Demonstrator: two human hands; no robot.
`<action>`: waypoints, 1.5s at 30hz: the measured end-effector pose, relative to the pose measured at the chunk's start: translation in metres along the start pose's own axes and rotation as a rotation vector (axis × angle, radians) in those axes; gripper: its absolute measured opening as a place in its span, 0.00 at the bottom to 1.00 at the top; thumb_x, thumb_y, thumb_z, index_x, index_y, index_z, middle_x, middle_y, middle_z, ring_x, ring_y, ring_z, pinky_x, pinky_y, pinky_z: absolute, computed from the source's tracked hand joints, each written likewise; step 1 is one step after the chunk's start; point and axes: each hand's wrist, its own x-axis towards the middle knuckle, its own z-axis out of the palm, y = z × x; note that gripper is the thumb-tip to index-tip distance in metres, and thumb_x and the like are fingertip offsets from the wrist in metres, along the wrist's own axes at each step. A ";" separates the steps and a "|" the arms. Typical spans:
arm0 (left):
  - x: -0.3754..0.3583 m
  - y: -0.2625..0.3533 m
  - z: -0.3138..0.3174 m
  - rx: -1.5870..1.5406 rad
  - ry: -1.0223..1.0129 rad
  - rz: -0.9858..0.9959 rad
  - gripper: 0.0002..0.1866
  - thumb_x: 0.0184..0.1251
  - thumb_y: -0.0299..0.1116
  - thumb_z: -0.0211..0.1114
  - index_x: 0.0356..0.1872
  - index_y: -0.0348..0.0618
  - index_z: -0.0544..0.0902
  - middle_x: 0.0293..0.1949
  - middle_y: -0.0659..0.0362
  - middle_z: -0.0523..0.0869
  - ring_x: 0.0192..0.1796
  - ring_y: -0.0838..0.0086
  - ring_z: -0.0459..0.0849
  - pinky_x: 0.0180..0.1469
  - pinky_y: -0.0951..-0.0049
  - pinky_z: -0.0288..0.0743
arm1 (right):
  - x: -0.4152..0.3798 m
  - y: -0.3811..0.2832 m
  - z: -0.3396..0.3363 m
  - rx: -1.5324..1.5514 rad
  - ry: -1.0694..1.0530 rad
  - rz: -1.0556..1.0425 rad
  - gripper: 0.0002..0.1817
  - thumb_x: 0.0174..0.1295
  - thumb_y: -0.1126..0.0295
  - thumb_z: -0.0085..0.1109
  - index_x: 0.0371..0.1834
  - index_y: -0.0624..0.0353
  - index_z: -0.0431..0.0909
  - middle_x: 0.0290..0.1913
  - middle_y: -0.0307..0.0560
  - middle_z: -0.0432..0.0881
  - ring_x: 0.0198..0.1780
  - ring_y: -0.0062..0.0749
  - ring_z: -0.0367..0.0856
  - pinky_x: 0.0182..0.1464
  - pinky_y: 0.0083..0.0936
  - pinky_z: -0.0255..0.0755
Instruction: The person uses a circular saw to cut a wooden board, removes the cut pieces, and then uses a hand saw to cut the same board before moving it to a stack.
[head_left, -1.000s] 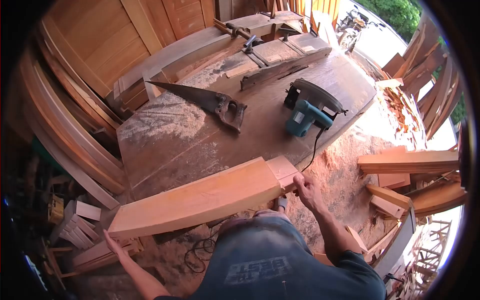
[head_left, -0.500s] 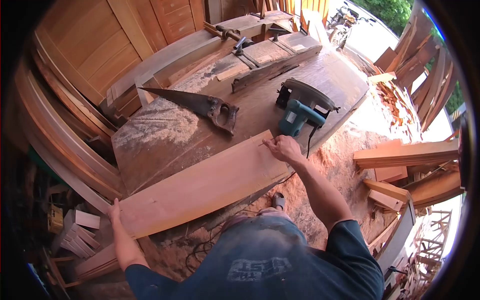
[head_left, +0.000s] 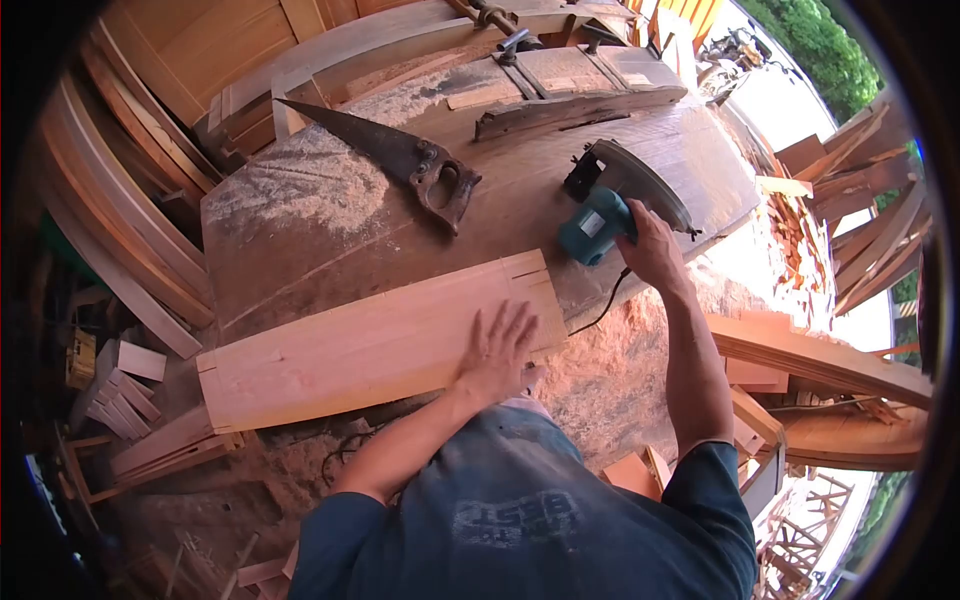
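A wide pale board (head_left: 340, 345) lies along the near edge of the workbench, with dark marks close to its right end. My left hand (head_left: 497, 350) is over the right part of this board, palm down and fingers spread, slightly blurred. My right hand (head_left: 655, 245) has its fingers wrapped round the handle of a teal circular saw (head_left: 597, 225), which rests on the bench beyond the board's right end. The saw's cord runs down past the bench edge. A handsaw (head_left: 405, 165) with a wooden handle lies farther back, left of the circular saw.
Sawdust (head_left: 310, 190) covers part of the workbench (head_left: 270, 285). Clamps (head_left: 515, 45) hold pieces at the back. Curved wooden parts (head_left: 130, 210) lean on the left. Stacked boards (head_left: 810, 350) stick out on the right, and shavings litter the floor.
My right hand has left the board's right end and closed on the circular saw's handle. My left hand has moved from the board's left end to its right part.
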 end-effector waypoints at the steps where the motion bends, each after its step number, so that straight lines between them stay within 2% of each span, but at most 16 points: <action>1: 0.009 0.017 0.005 -0.024 -0.075 0.206 0.43 0.71 0.65 0.51 0.79 0.47 0.60 0.82 0.55 0.54 0.83 0.54 0.47 0.79 0.37 0.38 | 0.013 0.008 -0.002 0.030 -0.073 -0.034 0.27 0.55 0.66 0.70 0.60 0.56 0.77 0.46 0.58 0.85 0.52 0.55 0.83 0.55 0.41 0.76; 3: 0.000 0.025 0.018 -0.149 -0.084 0.397 0.42 0.72 0.65 0.49 0.79 0.48 0.61 0.81 0.57 0.56 0.82 0.58 0.51 0.79 0.38 0.40 | 0.031 0.016 -0.006 0.089 -0.220 -0.093 0.26 0.54 0.68 0.70 0.58 0.57 0.78 0.43 0.60 0.86 0.51 0.57 0.84 0.52 0.42 0.77; 4: -0.003 0.028 0.025 -0.212 -0.091 0.498 0.41 0.73 0.66 0.49 0.78 0.49 0.62 0.81 0.58 0.57 0.81 0.60 0.54 0.79 0.38 0.42 | 0.028 0.016 -0.004 0.165 -0.163 -0.121 0.23 0.54 0.68 0.68 0.54 0.60 0.79 0.41 0.62 0.86 0.47 0.59 0.85 0.48 0.44 0.77; 6: -0.027 -0.007 0.020 0.078 0.109 0.334 0.42 0.73 0.67 0.48 0.78 0.48 0.62 0.81 0.56 0.56 0.82 0.58 0.54 0.79 0.41 0.43 | 0.019 0.008 -0.010 0.161 -0.166 -0.013 0.21 0.55 0.68 0.67 0.53 0.61 0.80 0.40 0.61 0.86 0.45 0.56 0.86 0.47 0.42 0.78; 7: -0.035 -0.028 -0.006 -0.001 0.016 0.137 0.42 0.73 0.66 0.48 0.79 0.48 0.62 0.81 0.55 0.57 0.82 0.58 0.53 0.79 0.41 0.43 | 0.016 -0.002 -0.019 0.153 -0.162 0.039 0.20 0.55 0.68 0.67 0.52 0.61 0.80 0.39 0.60 0.86 0.44 0.55 0.87 0.47 0.41 0.78; 8: -0.043 -0.053 -0.033 -0.079 -0.074 -0.063 0.42 0.74 0.66 0.48 0.79 0.47 0.61 0.81 0.54 0.57 0.82 0.57 0.52 0.79 0.42 0.43 | 0.005 -0.012 -0.030 0.223 -0.153 0.113 0.18 0.56 0.70 0.65 0.50 0.63 0.81 0.36 0.60 0.86 0.41 0.47 0.88 0.45 0.36 0.78; 11: -0.074 -0.146 -0.058 -0.084 0.172 -0.470 0.42 0.73 0.60 0.56 0.78 0.42 0.61 0.80 0.48 0.57 0.82 0.53 0.51 0.78 0.38 0.38 | -0.059 -0.040 -0.063 0.516 -0.119 0.265 0.19 0.59 0.74 0.63 0.54 0.65 0.82 0.38 0.42 0.87 0.40 0.25 0.83 0.45 0.27 0.77; 12: -0.069 -0.152 -0.059 -0.075 0.153 -0.510 0.43 0.71 0.60 0.58 0.78 0.41 0.61 0.80 0.47 0.58 0.82 0.52 0.52 0.79 0.39 0.38 | -0.086 -0.054 -0.072 0.582 -0.081 0.328 0.19 0.59 0.74 0.63 0.55 0.64 0.81 0.36 0.39 0.86 0.36 0.21 0.81 0.40 0.23 0.76; 13: -0.064 -0.156 -0.060 -0.069 0.133 -0.549 0.44 0.69 0.60 0.60 0.77 0.41 0.62 0.79 0.47 0.59 0.81 0.51 0.53 0.79 0.39 0.37 | -0.112 -0.068 -0.075 0.626 -0.021 0.408 0.14 0.60 0.71 0.66 0.48 0.62 0.81 0.25 0.32 0.77 0.23 0.14 0.71 0.25 0.17 0.64; 14: -0.060 -0.160 -0.060 -0.064 0.110 -0.583 0.45 0.68 0.60 0.62 0.77 0.40 0.62 0.78 0.46 0.60 0.81 0.50 0.54 0.79 0.39 0.36 | -0.137 -0.083 -0.082 0.648 -0.033 0.510 0.12 0.61 0.70 0.66 0.46 0.62 0.81 0.25 0.33 0.77 0.21 0.14 0.71 0.24 0.17 0.64; 19: -0.006 -0.124 -0.043 -0.146 0.183 -0.269 0.53 0.58 0.66 0.68 0.75 0.38 0.63 0.68 0.47 0.71 0.72 0.52 0.64 0.74 0.44 0.46 | -0.219 -0.163 -0.068 0.665 0.042 0.707 0.10 0.60 0.73 0.65 0.44 0.62 0.82 0.26 0.34 0.79 0.22 0.14 0.72 0.24 0.16 0.64; 20: -0.004 -0.124 -0.045 -0.161 0.156 -0.268 0.54 0.56 0.67 0.68 0.75 0.38 0.63 0.67 0.47 0.72 0.71 0.53 0.65 0.73 0.45 0.47 | -0.230 -0.169 -0.066 0.704 -0.068 0.791 0.20 0.60 0.76 0.67 0.57 0.63 0.80 0.45 0.38 0.84 0.44 0.22 0.81 0.49 0.23 0.76; 21: -0.001 -0.125 -0.048 -0.173 0.138 -0.265 0.55 0.55 0.68 0.69 0.75 0.38 0.62 0.66 0.48 0.72 0.70 0.53 0.66 0.72 0.47 0.48 | -0.238 -0.176 -0.058 0.678 -0.098 0.726 0.20 0.60 0.75 0.69 0.56 0.63 0.80 0.46 0.40 0.85 0.46 0.22 0.82 0.50 0.24 0.76; 30: -0.012 -0.143 -0.053 -0.179 0.195 -0.046 0.71 0.31 0.81 0.69 0.76 0.41 0.63 0.67 0.48 0.69 0.68 0.54 0.66 0.70 0.46 0.51 | -0.230 -0.235 -0.022 0.612 -0.331 0.732 0.25 0.59 0.70 0.72 0.59 0.66 0.77 0.43 0.50 0.88 0.47 0.30 0.86 0.52 0.28 0.78; 36: -0.011 -0.146 -0.045 -0.197 0.241 -0.033 0.70 0.29 0.77 0.73 0.76 0.42 0.64 0.67 0.48 0.68 0.65 0.54 0.66 0.68 0.47 0.54 | -0.215 -0.241 -0.019 0.571 -0.393 0.780 0.22 0.57 0.70 0.74 0.54 0.65 0.80 0.38 0.47 0.88 0.39 0.26 0.85 0.44 0.25 0.78; 45: -0.008 -0.147 -0.048 -0.339 0.117 -0.112 0.68 0.29 0.59 0.84 0.77 0.43 0.61 0.67 0.52 0.68 0.69 0.56 0.65 0.71 0.49 0.50 | -0.204 -0.240 -0.013 0.488 -0.356 0.741 0.14 0.57 0.70 0.72 0.43 0.65 0.81 0.32 0.49 0.86 0.34 0.26 0.85 0.39 0.25 0.77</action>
